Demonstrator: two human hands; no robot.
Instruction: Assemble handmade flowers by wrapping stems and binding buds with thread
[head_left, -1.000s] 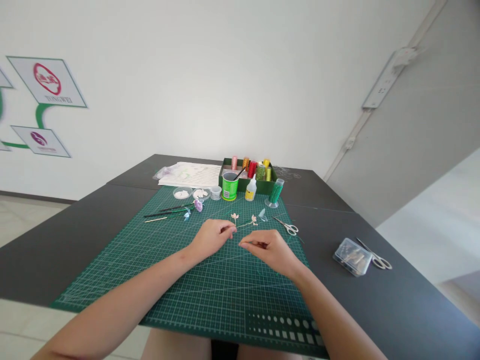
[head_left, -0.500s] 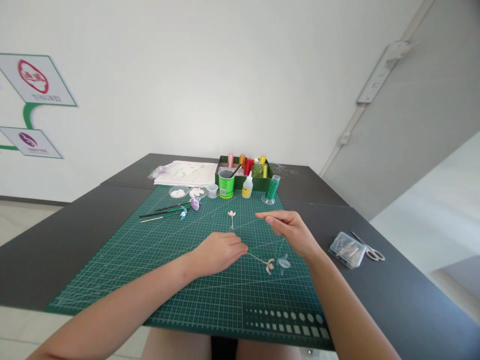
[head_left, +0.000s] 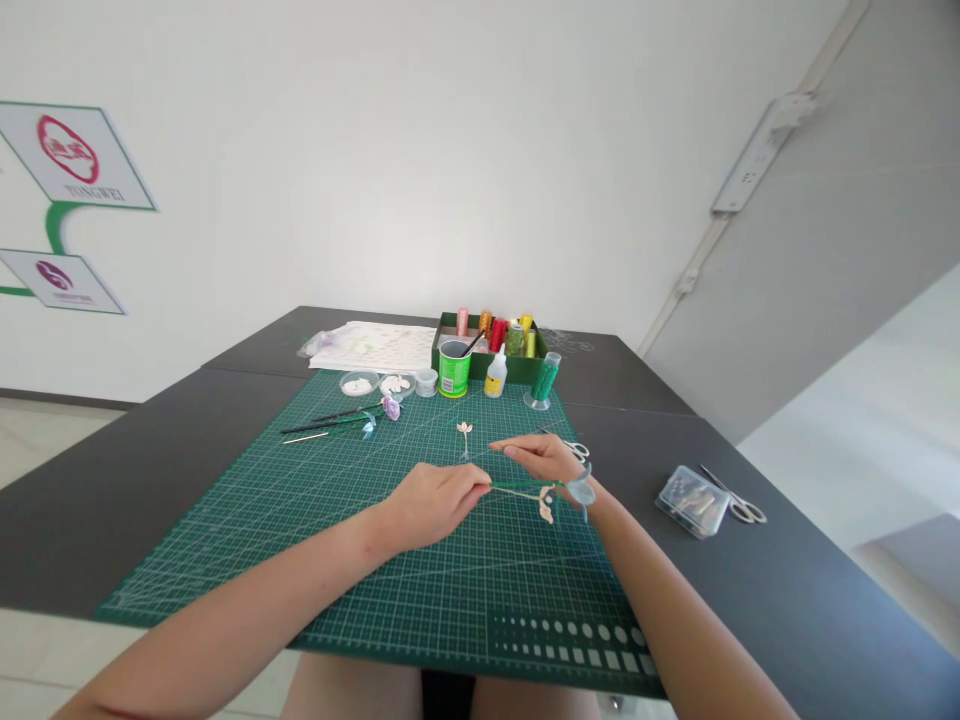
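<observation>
My left hand [head_left: 439, 505], above the middle of the green cutting mat [head_left: 360, 590], is closed around thin stems that point right. On one stem is a small cream flower [head_left: 546, 505]; a green stem leads to a pale blue flower [head_left: 581, 488], which overlaps my right wrist. My right hand [head_left: 544, 458] is just beyond these stems, its fingers together and thumb pressed to them. Whatever it pinches, if anything, is too fine to make out. Another cream flower [head_left: 465, 428] lies on the mat ahead of my left hand.
A green tin [head_left: 454, 372], a glue bottle [head_left: 496, 374], a green thread spool [head_left: 546, 378] and a box of thread spools [head_left: 491, 362] stand at the back. Scissors [head_left: 576, 450] lie behind my right hand. A clear plastic case [head_left: 694, 500] sits at right; a purple flower [head_left: 391, 408] lies left.
My right hand has moved left and slightly down, closer to my left hand. The blue flower has swung up and right against my right wrist. Scissors now show behind that hand.
</observation>
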